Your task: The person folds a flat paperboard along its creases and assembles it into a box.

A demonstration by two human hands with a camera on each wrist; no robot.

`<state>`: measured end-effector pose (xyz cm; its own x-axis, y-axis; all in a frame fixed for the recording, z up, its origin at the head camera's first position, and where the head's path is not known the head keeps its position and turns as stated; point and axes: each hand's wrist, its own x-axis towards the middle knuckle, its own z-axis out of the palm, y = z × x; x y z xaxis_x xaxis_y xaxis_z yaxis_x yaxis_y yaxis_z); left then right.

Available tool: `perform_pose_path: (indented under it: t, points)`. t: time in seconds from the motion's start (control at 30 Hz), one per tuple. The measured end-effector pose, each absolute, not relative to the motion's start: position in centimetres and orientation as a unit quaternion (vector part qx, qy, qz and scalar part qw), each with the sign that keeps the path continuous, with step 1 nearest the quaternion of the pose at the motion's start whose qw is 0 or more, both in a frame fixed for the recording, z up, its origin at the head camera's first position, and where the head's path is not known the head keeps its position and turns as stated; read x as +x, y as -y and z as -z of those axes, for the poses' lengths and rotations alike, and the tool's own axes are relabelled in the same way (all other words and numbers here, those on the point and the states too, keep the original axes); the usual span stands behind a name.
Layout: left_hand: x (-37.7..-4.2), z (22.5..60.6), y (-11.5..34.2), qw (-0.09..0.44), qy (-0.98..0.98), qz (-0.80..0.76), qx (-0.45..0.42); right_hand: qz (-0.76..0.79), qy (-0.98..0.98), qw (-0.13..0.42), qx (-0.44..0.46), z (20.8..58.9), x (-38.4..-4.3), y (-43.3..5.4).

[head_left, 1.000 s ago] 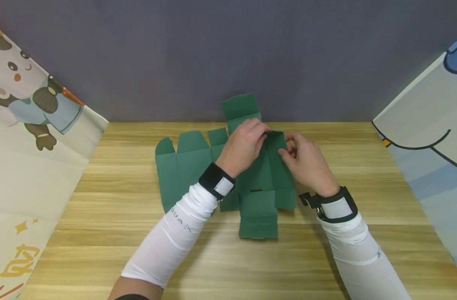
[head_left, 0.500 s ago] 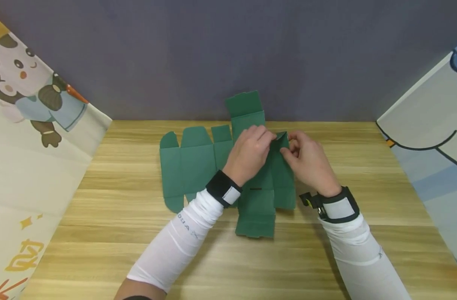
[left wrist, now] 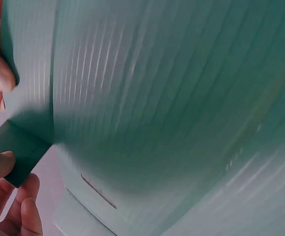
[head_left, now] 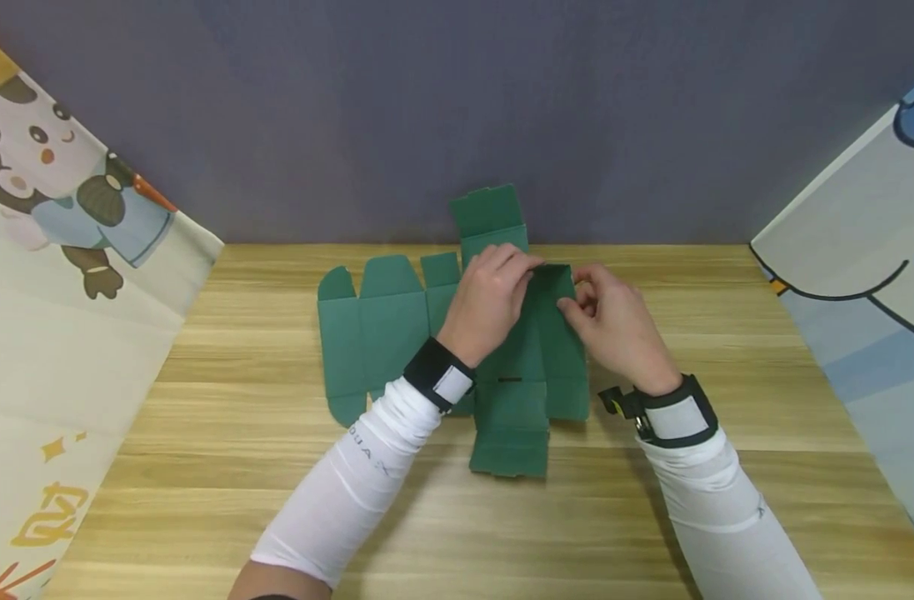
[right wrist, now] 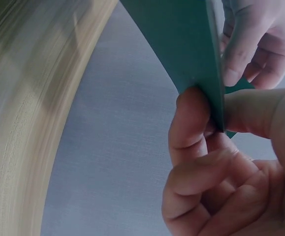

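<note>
Green carton [head_left: 512,358] lay mostly flat on the table [head_left: 202,400], left hand [head_left: 485,302] pinching a small far flap [left wrist: 26,152], right hand [head_left: 614,321] pinching the right panel [head_left: 564,354]. Looked like corner-folding; next probably needed that crease squared.

A green cardboard box blank [head_left: 512,354] is lying unfolded on the wooden tabletop [head_left: 239,375], its creased panels spreading sideways. On its left portion, a rounded tab [head_left: 337,283] and a tapered tab [head_left: 387,276] are projecting from the upper edge. A dark slot [head_left: 510,380] is marking the near crease of the middle panel; a lower flap [head_left: 509,452] is extending toward the person. The right side panel [head_left: 565,350] is tilting upward, its edge being pinched by the right hand [head_left: 610,321]. The left hand [head_left: 486,296] is pinching its folded corner flap [left wrist: 28,151].
</note>
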<state>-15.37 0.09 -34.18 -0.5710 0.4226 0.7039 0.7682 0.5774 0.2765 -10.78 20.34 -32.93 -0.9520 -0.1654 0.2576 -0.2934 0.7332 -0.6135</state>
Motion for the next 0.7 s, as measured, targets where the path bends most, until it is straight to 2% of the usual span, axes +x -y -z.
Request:
perform_pose_path:
  t: [0.17, 0.33, 0.7]
  points:
    - [-16.1, 33.6, 1.1, 0.285, 0.850, 0.292, -0.333, -0.345, 0.925, 0.096, 0.128, 33.0, -10.8, -20.4]
    - [-17.0, 33.2, 3.2, 0.249, 0.883, 0.271, -0.292, -0.351, 0.924, 0.088, 0.123, 33.1, -10.7, -20.6]
    - [-18.7, 32.5, 8.2, 0.062, 0.963, 0.176, -0.194, -0.350, 0.926, 0.081, 0.117, 33.2, -10.7, -20.8]
